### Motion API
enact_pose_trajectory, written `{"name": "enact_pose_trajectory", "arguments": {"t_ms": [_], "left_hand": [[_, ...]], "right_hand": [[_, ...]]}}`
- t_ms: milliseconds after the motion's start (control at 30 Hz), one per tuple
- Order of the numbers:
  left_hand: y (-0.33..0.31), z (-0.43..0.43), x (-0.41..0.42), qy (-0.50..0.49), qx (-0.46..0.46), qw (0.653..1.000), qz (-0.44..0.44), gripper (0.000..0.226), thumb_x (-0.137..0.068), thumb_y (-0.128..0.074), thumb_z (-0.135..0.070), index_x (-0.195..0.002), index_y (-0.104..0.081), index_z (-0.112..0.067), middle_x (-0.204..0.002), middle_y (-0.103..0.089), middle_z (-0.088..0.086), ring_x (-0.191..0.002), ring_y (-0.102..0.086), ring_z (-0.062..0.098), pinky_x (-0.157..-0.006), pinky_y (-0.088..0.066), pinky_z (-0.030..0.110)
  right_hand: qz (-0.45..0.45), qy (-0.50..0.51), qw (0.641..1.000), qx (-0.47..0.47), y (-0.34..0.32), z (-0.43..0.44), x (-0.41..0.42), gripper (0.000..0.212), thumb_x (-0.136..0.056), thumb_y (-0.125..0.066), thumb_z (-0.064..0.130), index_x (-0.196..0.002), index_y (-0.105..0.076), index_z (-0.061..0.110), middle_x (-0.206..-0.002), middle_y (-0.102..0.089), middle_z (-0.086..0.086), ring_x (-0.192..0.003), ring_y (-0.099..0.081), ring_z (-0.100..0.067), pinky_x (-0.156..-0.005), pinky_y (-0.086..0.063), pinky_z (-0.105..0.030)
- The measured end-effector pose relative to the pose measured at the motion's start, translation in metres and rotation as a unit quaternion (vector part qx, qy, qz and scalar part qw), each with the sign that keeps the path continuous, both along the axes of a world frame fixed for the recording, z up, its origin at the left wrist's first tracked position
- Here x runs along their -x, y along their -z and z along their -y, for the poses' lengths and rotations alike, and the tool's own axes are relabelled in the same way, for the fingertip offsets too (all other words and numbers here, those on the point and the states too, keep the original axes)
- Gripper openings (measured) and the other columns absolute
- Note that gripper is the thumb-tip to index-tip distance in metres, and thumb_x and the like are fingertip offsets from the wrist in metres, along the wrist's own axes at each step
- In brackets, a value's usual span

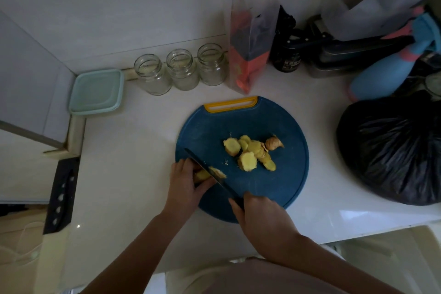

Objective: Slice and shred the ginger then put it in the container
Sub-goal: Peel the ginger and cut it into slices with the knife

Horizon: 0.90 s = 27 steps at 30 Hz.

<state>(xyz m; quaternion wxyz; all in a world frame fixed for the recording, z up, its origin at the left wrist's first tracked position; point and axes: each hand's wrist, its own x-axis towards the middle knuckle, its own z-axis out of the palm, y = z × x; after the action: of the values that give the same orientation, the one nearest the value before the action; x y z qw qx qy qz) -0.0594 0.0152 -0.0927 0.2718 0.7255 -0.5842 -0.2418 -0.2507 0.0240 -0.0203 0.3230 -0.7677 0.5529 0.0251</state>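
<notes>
Left hand (183, 181): grips pale yellow ginger stub (202, 175) at left edge of round blue plastic cutting board (274, 186). Right hand (260, 212): grasps black knife (225, 186) at board's near edge, blade diagonal across the stub's right end. Yellow ginger slices (248, 155): heaped mid-board. Teal square lidded container (96, 89): on counter, well beyond board's far-left.

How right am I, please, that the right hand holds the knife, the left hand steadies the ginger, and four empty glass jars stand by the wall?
One slip: the head view shows three empty glass jars by the wall, not four. The right hand does hold the knife, and the left hand steadies the ginger.
</notes>
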Motion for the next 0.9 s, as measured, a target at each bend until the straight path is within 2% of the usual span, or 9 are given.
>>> {"name": "enact_pose_trajectory", "arguments": {"t_ms": [67, 167, 200, 300, 400, 467, 600, 767, 900], "left_hand": [[0.000, 0.000, 0.001, -0.003, 0.001, 1.000, 0.002, 0.060, -0.069, -0.052, -0.064, -0.100, -0.058, -0.013, -0.096, -0.053, -0.002, -0.092, -0.042, 0.016, -0.077, -0.033, 0.027], [0.002, 0.000, 0.002, -0.003, 0.009, 1.000, 0.009, 0.048, -0.072, -0.070, -0.051, -0.097, -0.058, -0.011, -0.094, -0.050, -0.002, -0.090, -0.039, 0.015, -0.076, -0.035, 0.029], [0.003, -0.002, 0.002, -0.005, 0.012, 1.000, 0.008, 0.047, -0.072, -0.070, -0.051, -0.095, -0.057, -0.012, -0.093, -0.049, -0.003, -0.088, -0.038, 0.013, -0.074, -0.034, 0.026], [0.002, -0.002, 0.003, -0.007, 0.018, 1.000, 0.008, 0.053, -0.070, -0.054, -0.061, -0.094, -0.057, -0.014, -0.092, -0.047, -0.006, -0.086, -0.035, 0.009, -0.072, -0.030, 0.021], [0.003, 0.000, 0.003, -0.002, 0.020, 1.000, 0.016, 0.051, -0.073, -0.056, -0.056, -0.099, -0.059, -0.011, -0.095, -0.047, -0.005, -0.088, -0.034, 0.010, -0.074, -0.032, 0.027], [0.003, -0.001, 0.003, -0.001, 0.030, 0.999, 0.019, 0.054, -0.074, -0.053, -0.057, -0.099, -0.060, -0.010, -0.095, -0.047, -0.005, -0.089, -0.035, 0.011, -0.075, -0.032, 0.028], [0.003, 0.000, 0.003, -0.001, 0.042, 0.999, 0.025, 0.052, -0.074, -0.052, -0.056, -0.095, -0.059, -0.009, -0.092, -0.045, -0.005, -0.085, -0.031, 0.006, -0.074, -0.032, 0.030], [0.007, -0.001, 0.005, -0.004, 0.041, 0.999, 0.021, 0.045, -0.071, -0.052, -0.050, -0.089, -0.056, -0.009, -0.087, -0.049, 0.001, -0.082, -0.031, 0.007, -0.069, -0.033, 0.030], [0.004, 0.000, 0.003, 0.001, 0.038, 0.999, 0.001, 0.041, -0.071, -0.051, -0.050, -0.088, -0.056, -0.013, -0.087, -0.048, -0.002, -0.084, -0.037, 0.012, -0.067, -0.031, 0.022]], "right_hand": [[-0.003, -0.008, 1.000, -0.010, 0.000, 0.002, 0.000, 0.037, -0.102, -0.028, 0.050, -0.086, -0.041, 0.019, -0.094, -0.065, -0.006, -0.083, -0.064, -0.022, -0.065, -0.044, -0.029], [-0.004, -0.009, 1.000, -0.025, 0.003, 0.006, -0.003, 0.038, -0.102, -0.029, 0.049, -0.085, -0.042, 0.019, -0.090, -0.064, -0.006, -0.072, -0.056, -0.018, -0.064, -0.043, -0.028], [-0.001, -0.009, 0.999, -0.033, 0.004, 0.007, -0.004, 0.038, -0.102, -0.030, 0.049, -0.085, -0.043, 0.018, -0.086, -0.062, -0.005, -0.070, -0.053, -0.016, -0.064, -0.043, -0.027], [-0.001, -0.013, 0.998, -0.061, 0.006, 0.010, -0.005, 0.039, -0.102, -0.031, 0.048, -0.085, -0.047, 0.017, -0.079, -0.055, -0.002, -0.070, -0.054, -0.016, -0.066, -0.047, -0.028], [-0.024, -0.019, 0.998, -0.062, 0.004, 0.012, -0.010, 0.040, -0.102, -0.031, 0.048, -0.089, -0.051, 0.015, -0.091, -0.064, -0.009, -0.078, -0.062, -0.021, -0.067, -0.047, -0.030], [-0.024, -0.022, 0.997, -0.071, 0.003, 0.014, -0.011, 0.038, -0.103, -0.031, 0.047, -0.085, -0.044, 0.016, -0.094, -0.065, -0.010, -0.074, -0.056, -0.019, -0.064, -0.044, -0.029], [-0.028, -0.026, 0.995, -0.096, 0.004, 0.018, -0.016, 0.041, -0.102, -0.032, 0.047, -0.071, -0.034, 0.021, -0.075, -0.050, -0.001, -0.069, -0.051, -0.015, -0.062, -0.044, -0.028], [-0.001, -0.020, 0.995, -0.096, 0.010, 0.034, -0.036, 0.038, -0.102, -0.033, 0.047, -0.082, -0.042, 0.016, -0.079, -0.052, -0.005, -0.070, -0.051, -0.017, -0.062, -0.044, -0.030], [0.007, -0.013, 0.992, -0.122, 0.009, 0.037, -0.034, 0.049, -0.099, -0.032, 0.055, -0.067, -0.036, 0.019, -0.067, -0.043, 0.001, -0.065, -0.048, -0.017, -0.062, -0.043, -0.031]]}}
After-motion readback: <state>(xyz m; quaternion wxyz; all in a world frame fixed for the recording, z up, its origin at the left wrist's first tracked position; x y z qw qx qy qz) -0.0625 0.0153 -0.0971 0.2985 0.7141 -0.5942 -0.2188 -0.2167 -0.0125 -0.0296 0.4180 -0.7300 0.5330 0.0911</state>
